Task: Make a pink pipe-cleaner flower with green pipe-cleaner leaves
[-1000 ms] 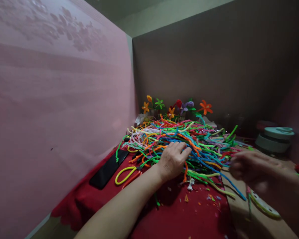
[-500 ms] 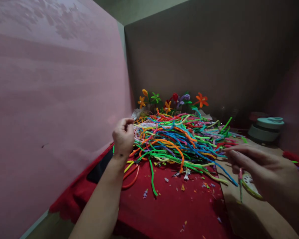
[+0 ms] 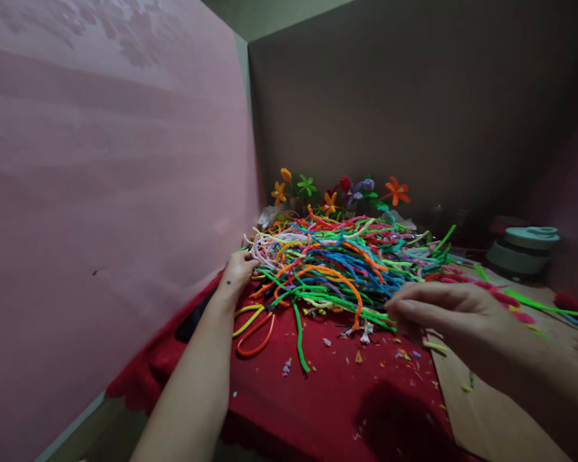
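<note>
A big loose heap of coloured pipe cleaners [image 3: 347, 263] lies on a red cloth [image 3: 327, 398]. My left hand [image 3: 238, 269] reaches into the heap's left edge, fingers curled round pale strands there. My right hand [image 3: 443, 314] hovers at the heap's right front edge, fingers pressed together in a pinch; what they hold is hidden. Small pipe-cleaner flowers [image 3: 340, 196] in orange, green, red and purple stand behind the heap against the back wall.
A pink wall [image 3: 106, 192] runs close along the left, a brown board [image 3: 414, 109] across the back. A dark phone [image 3: 192, 321] lies under my left forearm. A teal round container [image 3: 525, 247] sits far right. Brown cardboard [image 3: 481, 410] covers the table's right part. Small cuttings litter the cloth.
My left hand has dropped from above the heap's left side down into its edge. My right hand has moved left toward the heap's front, and the green-rimmed piece under it is gone from view.
</note>
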### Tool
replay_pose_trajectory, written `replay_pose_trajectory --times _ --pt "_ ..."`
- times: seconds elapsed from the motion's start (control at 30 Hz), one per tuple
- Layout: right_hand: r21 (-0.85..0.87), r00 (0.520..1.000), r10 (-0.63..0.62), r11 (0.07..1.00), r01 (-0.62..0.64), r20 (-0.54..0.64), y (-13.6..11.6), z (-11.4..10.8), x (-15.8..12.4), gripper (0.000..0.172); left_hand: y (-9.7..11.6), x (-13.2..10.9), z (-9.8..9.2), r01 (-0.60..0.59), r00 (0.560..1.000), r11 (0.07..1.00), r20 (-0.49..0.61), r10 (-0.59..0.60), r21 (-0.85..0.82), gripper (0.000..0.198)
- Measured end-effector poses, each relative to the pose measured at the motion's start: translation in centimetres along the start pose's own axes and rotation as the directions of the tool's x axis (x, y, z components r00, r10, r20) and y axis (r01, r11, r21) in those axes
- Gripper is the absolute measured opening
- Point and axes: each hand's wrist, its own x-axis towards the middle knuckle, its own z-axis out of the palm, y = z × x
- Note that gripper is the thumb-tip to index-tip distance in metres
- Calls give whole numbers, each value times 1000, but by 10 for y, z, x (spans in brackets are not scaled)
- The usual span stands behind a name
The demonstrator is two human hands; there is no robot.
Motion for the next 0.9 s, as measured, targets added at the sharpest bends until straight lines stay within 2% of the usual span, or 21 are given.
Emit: replay_pose_trajectory --times 0.1,0.23,0.33,0.47,0.53,0.6,0.63,0.7,0.77,0.83,0.9 --pt "-205 988 -123 969 139 90 3 27 24 18 0 -2 -1 15 1000 991 -10 -17 -131 8" --pt "-400 951 -280 863 309 130 19 64 67 19 6 -6 -1 31 997 960 -58 -49 -278 7" --pt "-631 927 -333 686 363 171 33 81 91 23 11 -9 -2 48 997 930 -44 -68 -365 9" --pt "-870 943 -286 404 282 173 48 88 106 26 17 -10 -3 51 997 899 -30 -71 -435 13" --pt "-907 944 -278 327 265 175 53 86 109 23 18 -11 -3 34 997 893 -52 -64 -449 14" --pt "-890 934 -323 366 270 151 53 83 109 22 17 -10 -3 9 996 895 -80 -50 -447 14" --pt "-855 923 -368 438 280 114 51 81 109 20 16 -10 -2 -3 995 899 -92 -42 -439 14" --pt "-696 889 -457 645 314 -22 43 74 105 14 14 -9 0 -23 994 912 -106 -23 -410 13" --pt "-396 861 -472 839 373 -191 29 66 100 8 14 -9 1 -45 992 929 -125 -2 -368 13" --pt "-104 853 -437 899 425 -287 14 58 94 6 17 -11 1 -91 982 943 -186 32 -320 14" --pt "114 873 -377 897 427 -309 3 51 89 7 25 -19 0 -165 956 947 -282 85 -275 14"
